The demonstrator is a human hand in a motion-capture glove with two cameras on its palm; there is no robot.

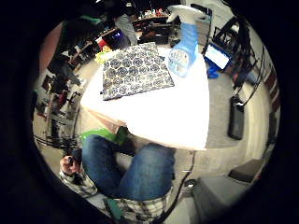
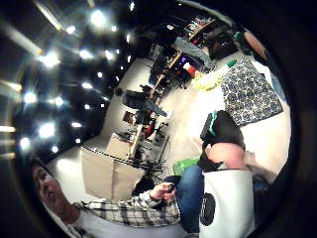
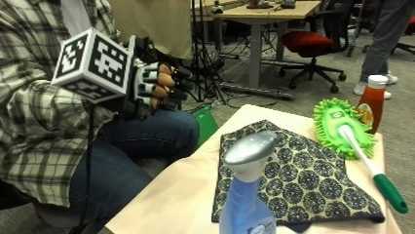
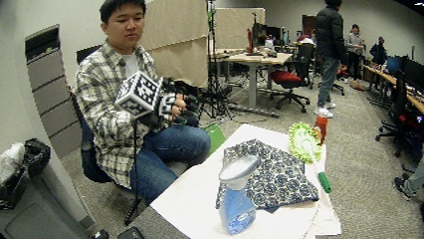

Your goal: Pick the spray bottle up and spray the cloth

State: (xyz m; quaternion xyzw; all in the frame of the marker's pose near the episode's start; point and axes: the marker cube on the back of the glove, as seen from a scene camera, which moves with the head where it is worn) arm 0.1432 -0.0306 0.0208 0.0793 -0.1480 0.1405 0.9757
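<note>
A blue spray bottle [image 3: 246,200] with a grey-white trigger head stands upright at the near end of the table, beside the patterned dark cloth [image 3: 295,175] that lies flat on the tabletop. My gloved right hand [image 3: 159,87] hangs in the air above my lap, off the table's edge and well apart from the bottle, with its fingers loosely curled and nothing in them. The little finger side palm view looks down on the bottle [image 1: 183,49] and the cloth [image 1: 135,70] from a distance. In the wide view the bottle [image 4: 236,204] stands in front of the cloth [image 4: 271,174].
A green fluffy duster with a white and green handle [image 3: 350,131] lies beside the cloth. An orange-red sauce bottle [image 3: 371,102] stands at the table's far corner. The table [image 3: 175,195] has a white top. Office chairs and desks fill the room behind.
</note>
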